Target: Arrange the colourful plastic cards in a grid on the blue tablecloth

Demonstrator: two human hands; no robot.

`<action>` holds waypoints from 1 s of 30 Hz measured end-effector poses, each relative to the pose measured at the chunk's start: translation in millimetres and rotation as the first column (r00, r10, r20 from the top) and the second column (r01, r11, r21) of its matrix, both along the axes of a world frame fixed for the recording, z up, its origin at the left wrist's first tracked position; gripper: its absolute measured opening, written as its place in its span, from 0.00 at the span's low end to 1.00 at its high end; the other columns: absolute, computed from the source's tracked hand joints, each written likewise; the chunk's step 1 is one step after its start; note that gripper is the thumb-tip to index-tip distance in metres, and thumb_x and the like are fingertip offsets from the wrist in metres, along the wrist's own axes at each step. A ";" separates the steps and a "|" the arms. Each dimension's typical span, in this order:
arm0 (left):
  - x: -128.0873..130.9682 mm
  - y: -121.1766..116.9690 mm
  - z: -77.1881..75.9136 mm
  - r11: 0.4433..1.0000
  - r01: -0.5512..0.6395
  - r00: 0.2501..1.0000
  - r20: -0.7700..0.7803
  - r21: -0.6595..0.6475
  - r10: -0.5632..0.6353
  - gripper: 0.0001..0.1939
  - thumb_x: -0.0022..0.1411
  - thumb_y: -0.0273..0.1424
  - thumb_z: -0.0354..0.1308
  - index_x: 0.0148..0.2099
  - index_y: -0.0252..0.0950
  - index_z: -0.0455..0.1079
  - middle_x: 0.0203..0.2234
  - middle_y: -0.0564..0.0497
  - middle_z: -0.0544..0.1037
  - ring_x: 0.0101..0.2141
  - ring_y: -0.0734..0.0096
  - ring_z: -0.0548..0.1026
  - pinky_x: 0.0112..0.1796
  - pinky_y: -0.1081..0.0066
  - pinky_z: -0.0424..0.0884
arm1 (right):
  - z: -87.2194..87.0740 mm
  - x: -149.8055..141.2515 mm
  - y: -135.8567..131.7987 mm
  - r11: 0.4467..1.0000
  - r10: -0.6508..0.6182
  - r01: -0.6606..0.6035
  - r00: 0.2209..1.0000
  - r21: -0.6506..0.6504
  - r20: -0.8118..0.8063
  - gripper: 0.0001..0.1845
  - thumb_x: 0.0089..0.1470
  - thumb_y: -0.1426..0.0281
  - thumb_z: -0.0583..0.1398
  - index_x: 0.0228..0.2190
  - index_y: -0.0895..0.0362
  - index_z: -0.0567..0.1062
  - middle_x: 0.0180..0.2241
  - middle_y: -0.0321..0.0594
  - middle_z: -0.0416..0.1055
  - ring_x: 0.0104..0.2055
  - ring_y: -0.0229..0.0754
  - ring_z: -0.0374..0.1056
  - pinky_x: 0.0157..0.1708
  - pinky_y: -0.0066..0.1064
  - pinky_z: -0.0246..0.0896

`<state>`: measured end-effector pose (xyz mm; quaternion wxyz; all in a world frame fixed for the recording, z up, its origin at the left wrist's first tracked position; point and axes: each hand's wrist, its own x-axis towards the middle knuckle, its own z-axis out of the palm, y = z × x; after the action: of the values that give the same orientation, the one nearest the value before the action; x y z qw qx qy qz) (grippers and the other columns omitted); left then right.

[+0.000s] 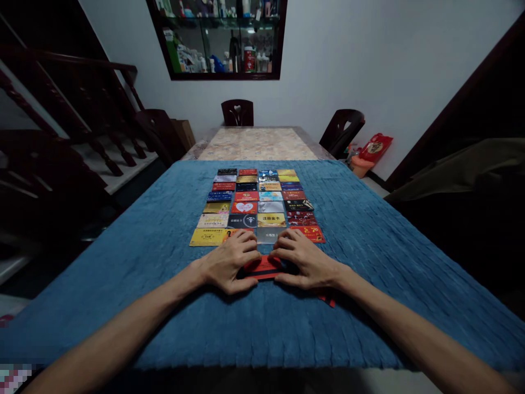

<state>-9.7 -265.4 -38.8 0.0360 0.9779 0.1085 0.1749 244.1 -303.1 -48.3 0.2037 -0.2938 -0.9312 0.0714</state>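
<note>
My left hand point(232, 261) and my right hand point(305, 260) are clamped on the opposite ends of a red card point(264, 265), thumbs at its near edge and fingers curled at its far edge. It has a dark stripe along my side; I cannot tell whether it is 1 card or a small stack. It sits on or just above the blue cloth point(143, 257), right in front of the card grid point(271, 219), which I count as 4 columns and 7 rows. In the nearest row, a yellow card point(205, 237) lies at the left end, a grey card point(268, 236) shows between my hands, and a red and yellow card point(308, 236) lies at the right end. A red piece point(328, 300) pokes out below my right wrist, mostly hidden. The cloth covers the near part of the desk point(258, 143), whose patterned top shows beyond it, with a dark chair point(238, 113) at the far end.
</note>
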 end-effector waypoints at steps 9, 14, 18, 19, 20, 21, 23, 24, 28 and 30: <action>-2.1 2.0 2.3 0.992 0.062 0.986 0.162 -0.107 -0.044 0.08 0.64 0.30 0.53 0.35 0.34 0.72 0.29 0.46 0.76 0.38 0.61 0.71 0.42 0.59 0.68 | 1.8 2.8 0.7 0.998 0.000 0.004 0.998 0.055 -0.065 0.15 0.66 0.61 0.56 0.41 0.58 0.78 0.37 0.44 0.76 0.45 0.46 0.62 0.47 0.41 0.58; -1.1 2.6 2.5 0.992 0.057 0.969 0.246 -0.109 -0.028 0.10 0.67 0.27 0.51 0.35 0.34 0.73 0.28 0.47 0.76 0.36 0.64 0.73 0.41 0.62 0.70 | -4.5 4.2 5.3 0.988 -0.009 0.026 0.994 0.151 -0.111 0.15 0.68 0.64 0.54 0.41 0.57 0.79 0.34 0.43 0.77 0.43 0.45 0.65 0.46 0.39 0.60; -0.1 3.8 0.7 0.995 0.014 0.957 0.291 -0.096 0.015 0.11 0.69 0.26 0.51 0.35 0.33 0.73 0.26 0.47 0.76 0.34 0.66 0.73 0.39 0.63 0.70 | -10.9 5.2 9.5 0.964 -0.046 0.088 0.985 0.251 -0.167 0.15 0.68 0.65 0.54 0.40 0.57 0.79 0.32 0.44 0.77 0.40 0.44 0.66 0.41 0.37 0.62; 0.2 4.2 0.2 0.996 0.007 0.953 0.303 -0.094 0.022 0.12 0.69 0.26 0.50 0.34 0.33 0.72 0.26 0.48 0.76 0.33 0.66 0.73 0.38 0.64 0.71 | -12.2 5.0 10.2 0.956 -0.053 0.103 0.982 0.274 -0.182 0.15 0.68 0.66 0.54 0.40 0.58 0.79 0.32 0.44 0.77 0.40 0.44 0.66 0.40 0.37 0.62; 0.6 4.7 -0.3 0.996 0.002 0.949 0.313 -0.092 0.027 0.12 0.69 0.26 0.50 0.34 0.33 0.72 0.26 0.48 0.75 0.33 0.67 0.73 0.38 0.64 0.71 | -13.4 4.7 10.8 0.950 -0.060 0.116 0.979 0.290 -0.194 0.15 0.68 0.66 0.54 0.40 0.58 0.79 0.33 0.45 0.77 0.39 0.44 0.66 0.40 0.36 0.62; 1.0 5.1 -0.7 0.996 -0.007 0.947 0.320 -0.090 0.036 0.13 0.70 0.26 0.49 0.34 0.33 0.72 0.26 0.48 0.75 0.33 0.67 0.73 0.38 0.64 0.71 | -14.5 4.3 11.3 0.946 -0.066 0.126 0.977 0.298 -0.203 0.14 0.68 0.67 0.54 0.41 0.59 0.79 0.33 0.45 0.77 0.39 0.44 0.67 0.39 0.36 0.63; 1.7 5.9 -1.4 0.996 -0.032 0.945 0.322 -0.085 0.058 0.14 0.70 0.27 0.48 0.33 0.33 0.71 0.25 0.48 0.75 0.32 0.68 0.72 0.38 0.64 0.72 | -16.5 3.5 12.1 0.946 -0.075 0.137 0.974 0.292 -0.215 0.14 0.68 0.68 0.54 0.42 0.59 0.78 0.33 0.46 0.77 0.39 0.44 0.67 0.39 0.37 0.63; 2.0 6.4 -1.7 0.996 -0.046 0.944 0.323 -0.081 0.070 0.15 0.70 0.26 0.48 0.32 0.33 0.71 0.25 0.48 0.75 0.31 0.68 0.72 0.37 0.64 0.72 | -17.4 3.2 12.4 0.949 -0.081 0.142 0.972 0.280 -0.219 0.14 0.67 0.69 0.53 0.43 0.59 0.78 0.34 0.46 0.77 0.39 0.45 0.67 0.39 0.37 0.63; 2.1 9.2 -4.4 0.996 -0.071 0.934 0.346 -0.051 0.085 0.12 0.70 0.25 0.50 0.34 0.32 0.72 0.27 0.47 0.77 0.32 0.68 0.71 0.36 0.65 0.73 | -19.5 3.1 12.8 0.964 -0.134 0.179 0.966 0.197 -0.223 0.14 0.67 0.70 0.53 0.46 0.57 0.78 0.35 0.46 0.77 0.40 0.46 0.67 0.40 0.39 0.64; 1.3 11.0 -6.9 0.996 -0.084 0.927 0.363 -0.043 0.094 0.09 0.69 0.25 0.52 0.39 0.32 0.73 0.29 0.46 0.78 0.33 0.67 0.72 0.37 0.65 0.73 | -19.6 3.6 12.6 0.965 -0.167 0.206 0.960 0.164 -0.224 0.15 0.66 0.70 0.53 0.47 0.57 0.77 0.36 0.46 0.77 0.40 0.46 0.67 0.40 0.40 0.65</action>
<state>-8.5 -254.4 -45.7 0.0605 0.9220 0.1464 0.3532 247.7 -290.4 -67.8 0.3321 -0.3512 -0.8754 -0.0048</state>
